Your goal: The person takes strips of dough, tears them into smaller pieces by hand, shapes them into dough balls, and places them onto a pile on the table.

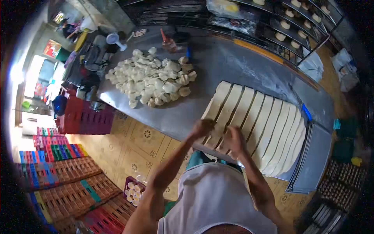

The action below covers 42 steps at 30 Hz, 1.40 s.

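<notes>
A wide sheet of pale dough, cut lengthwise into several long strips, lies on the metal table in front of me. At its left side, near the table's front edge, my left hand is closed with fingers curled on a dough strip. Close to its right, my right hand bends around the near part of the strips, thumb side up; its fingertips are partly hidden. Farther left on the table, a large heap of small dough pieces is spread out.
Behind the heap stands a bottle with a red nozzle. A blue-handled tool lies right of the sheet. Racks with buns on trays stand at the back right. Stacked crates and a red crate occupy the floor at left.
</notes>
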Motion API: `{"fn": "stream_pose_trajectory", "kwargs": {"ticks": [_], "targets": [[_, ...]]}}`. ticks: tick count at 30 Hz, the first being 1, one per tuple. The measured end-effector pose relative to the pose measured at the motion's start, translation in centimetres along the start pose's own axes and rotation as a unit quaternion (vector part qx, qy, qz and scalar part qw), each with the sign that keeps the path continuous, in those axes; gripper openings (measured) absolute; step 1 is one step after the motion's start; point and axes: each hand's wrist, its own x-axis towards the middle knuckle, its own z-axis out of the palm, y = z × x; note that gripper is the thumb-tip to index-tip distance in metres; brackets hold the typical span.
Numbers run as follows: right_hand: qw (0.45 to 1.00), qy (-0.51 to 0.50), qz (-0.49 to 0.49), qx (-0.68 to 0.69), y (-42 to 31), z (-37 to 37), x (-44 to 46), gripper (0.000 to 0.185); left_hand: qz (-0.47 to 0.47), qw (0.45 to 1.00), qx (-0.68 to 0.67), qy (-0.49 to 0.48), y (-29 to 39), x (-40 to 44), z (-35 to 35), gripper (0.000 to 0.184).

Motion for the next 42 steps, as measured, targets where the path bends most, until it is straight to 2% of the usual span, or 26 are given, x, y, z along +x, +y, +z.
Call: {"fn": "stream_pose_trajectory", "kwargs": {"ticks": [1, 2, 4, 6, 8, 9, 11, 15, 16, 18, 19, 20, 21, 22, 23, 24, 27, 29, 31, 33, 34, 35, 37, 38, 40, 42], "targets": [[0.993, 0.104, -0.047, 0.035, 6.8, 2.4, -0.4, 0.04, -0.368, 0.887, -0.258, -0.103, -1.8, 2.3, -1.2, 0.021], [0.992, 0.056, 0.107, 0.021, 5.0, -0.9, -0.8, 0.037, -0.252, 0.964, -0.081, -0.038, -3.9, 4.5, -2.5, 0.026], [0.985, 0.104, 0.135, -0.017, 2.9, -4.5, -1.9, 0.036, -0.289, 0.956, -0.048, -0.006, -5.3, 10.8, -6.1, 0.031], [0.978, 0.148, 0.142, -0.024, 6.8, -5.0, -4.8, 0.031, -0.265, 0.951, -0.157, -0.005, -8.4, 15.8, -6.3, 0.033], [0.959, 0.2, 0.198, 0.036, 6.4, -3.7, -7.8, 0.031, -0.214, 0.976, -0.024, -0.028, -10.3, 20.3, -4.8, 0.034], [0.931, 0.249, 0.242, 0.107, 5.9, -3.4, -9.0, 0.031, -0.209, 0.977, -0.036, -0.027, -10.8, 21.5, -4.4, 0.034], [0.924, 0.257, 0.272, 0.071, 0.0, -1.3, -9.3, 0.028, -0.099, 0.99, -0.012, -0.097, -11.6, 22.9, -4.1, 0.036], [0.965, 0.131, 0.228, 0.017, -2.2, 4.9, -8.5, 0.027, -0.112, 0.991, -0.038, -0.059, -13.7, 20.7, -2.4, 0.042], [0.964, 0.133, 0.23, 0.02, -2.0, 6.5, -7.5, 0.027, -0.179, 0.975, -0.131, -0.03, -11.9, 18.6, -4.7, 0.041], [0.903, 0.104, 0.223, 0.352, -1.3, 8.9, -4.5, 0.033, -0.267, 0.894, -0.352, 0.071, -9.7, 12.7, -6.3, 0.039], [0.947, 0.043, 0.261, 0.179, -3.9, 8.5, -1.9, 0.041, -0.284, 0.821, -0.475, 0.141, -9.2, 8.9, -6.4, 0.037], [0.957, -0.021, 0.29, -0.001, -6.5, 8.0, 0.6, 0.05, -0.248, 0.941, -0.226, 0.037, -10.1, 4.9, -8.8, 0.032], [0.957, -0.023, 0.289, 0.0, -6.9, 8.6, 2.2, 0.05, -0.298, 0.921, -0.25, -0.029, -8.4, 1.2, -12.8, 0.031], [0.966, 0.0, 0.252, -0.05, -7.2, 9.2, 3.6, 0.058, -0.341, 0.83, -0.436, 0.066, -7.9, -4.1, -13.8, 0.028], [0.973, 0.022, 0.208, -0.098, -7.4, 9.8, 4.7, 0.066, -0.405, 0.756, -0.514, 0.012, -8.0, -8.1, -17.1, 0.025], [0.971, 0.019, 0.201, -0.124, -6.9, 10.5, 5.6, 0.074, -0.452, 0.68, -0.563, 0.122, -7.9, -12.2, -18.5, 0.029], [0.967, -0.069, 0.182, -0.162, -7.6, 11.8, 7.8, 0.061, -0.558, 0.585, -0.476, 0.346, -9.1, -22.4, -18.9, 0.032], [0.963, -0.042, 0.063, -0.26, -7.2, 13.3, 7.0, 0.056, -0.573, 0.593, -0.406, 0.394, -9.3, -24.4, -16.4, 0.039], [0.956, -0.037, 0.029, -0.291, -7.3, 15.0, 6.4, 0.055, -0.508, 0.691, -0.306, 0.413, -10.2, -24.2, -12.0, 0.046], [0.972, -0.076, 0.069, -0.212, -5.5, 17.1, 6.0, 0.047, -0.402, 0.813, -0.02, 0.42, -10.5, -22.3, -11.0, 0.046], [0.989, -0.122, 0.036, -0.08, -1.3, 19.4, 5.2, 0.04, -0.403, 0.808, -0.013, 0.429, -9.9, -21.1, -11.6, 0.046], [0.975, -0.176, 0.122, 0.055, -6.4, 18.8, 4.5, 0.034, -0.432, 0.81, 0.026, 0.395, -8.8, -19.9, -12.6, 0.046], [0.986, -0.127, -0.088, 0.066, -11.5, 18.3, 2.8, 0.033, -0.472, 0.797, 0.073, 0.371, -8.1, -18.6, -12.8, 0.048], [0.981, -0.147, -0.107, 0.073, -11.9, 17.3, 2.3, 0.033, -0.458, 0.794, -0.001, 0.4, -9.3, -18.9, -12.5, 0.045], [0.915, -0.269, 0.058, 0.297, -12.1, 15.5, 1.9, 0.026, -0.447, 0.79, -0.073, 0.413, -9.4, -20.1, -13.4, 0.041], [0.963, -0.209, -0.106, 0.132, -11.5, 9.9, 2.1, 0.026, -0.469, 0.789, -0.093, 0.387, -5.5, -19.8, -14.8, 0.038]]}}
